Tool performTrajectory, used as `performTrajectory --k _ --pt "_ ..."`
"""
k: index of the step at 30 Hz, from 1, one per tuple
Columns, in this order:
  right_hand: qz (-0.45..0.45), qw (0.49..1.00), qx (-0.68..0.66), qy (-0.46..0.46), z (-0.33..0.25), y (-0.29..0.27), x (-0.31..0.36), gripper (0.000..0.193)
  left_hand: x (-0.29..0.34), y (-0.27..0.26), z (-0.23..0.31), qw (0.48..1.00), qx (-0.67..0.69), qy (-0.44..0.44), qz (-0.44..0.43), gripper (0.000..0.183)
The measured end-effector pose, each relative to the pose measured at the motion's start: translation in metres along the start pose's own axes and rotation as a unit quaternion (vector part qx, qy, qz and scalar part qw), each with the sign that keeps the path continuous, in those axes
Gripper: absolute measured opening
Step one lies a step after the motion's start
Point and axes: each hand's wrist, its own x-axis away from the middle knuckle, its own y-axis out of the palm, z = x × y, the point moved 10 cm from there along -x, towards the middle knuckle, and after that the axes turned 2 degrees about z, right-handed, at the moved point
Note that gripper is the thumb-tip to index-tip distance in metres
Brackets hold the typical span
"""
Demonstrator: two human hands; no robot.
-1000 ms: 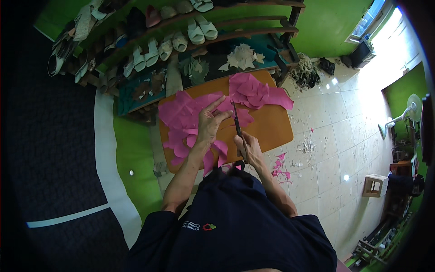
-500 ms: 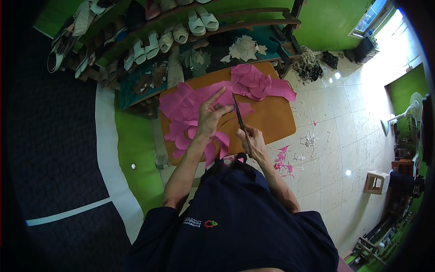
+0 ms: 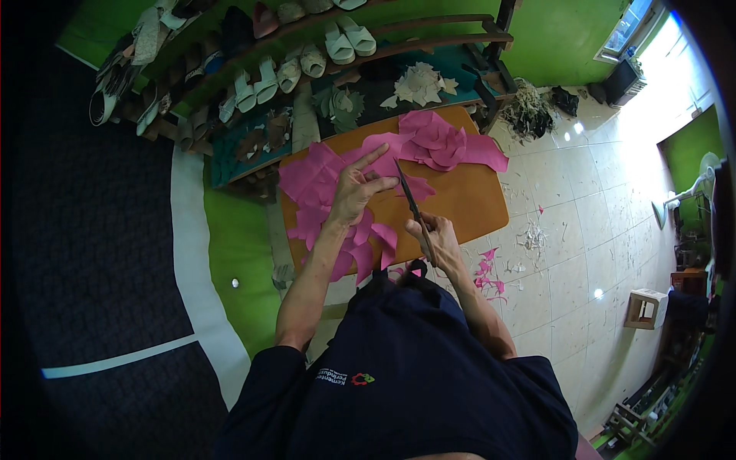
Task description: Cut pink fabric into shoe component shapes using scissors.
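In my right hand [image 3: 437, 236] is a pair of dark scissors [image 3: 414, 205], its fingers closed round the handles and the blades angled up and left. My left hand [image 3: 358, 192] is beside the blade tips, with its index finger stretched out and its thumb toward the blades. It seems to hold a pink piece of thin sheet material [image 3: 381, 170] by the thumb; the lower fingers are hidden. Under both hands is an orange-brown tabletop [image 3: 468, 201]. Pink cut pieces [image 3: 310, 178] lie heaped at its left, and another pink pile [image 3: 433, 142] lies at its far edge.
Beyond the table is a rack with pale sandals [image 3: 349, 40] and other shoes. White cut pieces [image 3: 420, 83] and grey-green ones [image 3: 337, 106] lie on its lower shelf. Pink scraps [image 3: 488, 272] litter the tiled floor at right, near a small stool [image 3: 646, 309]. A white fan [image 3: 701, 178] stands farther right.
The whole view has shifted slightly, so things appear a little farther right. Both hands keep nearly the same pose, and the scissors stay in the right hand.
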Motion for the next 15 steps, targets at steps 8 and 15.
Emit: performTrajectory --k 8,15 --pt "-0.004 1.0 0.015 0.004 -0.012 -0.002 0.004 0.064 -0.001 0.002 0.011 0.998 -0.018 0.0 -0.055 0.069" --pt "-0.02 0.999 0.044 0.004 -0.019 -0.009 0.005 0.064 -0.002 0.002 0.011 0.998 -0.007 -0.01 -0.064 0.068"
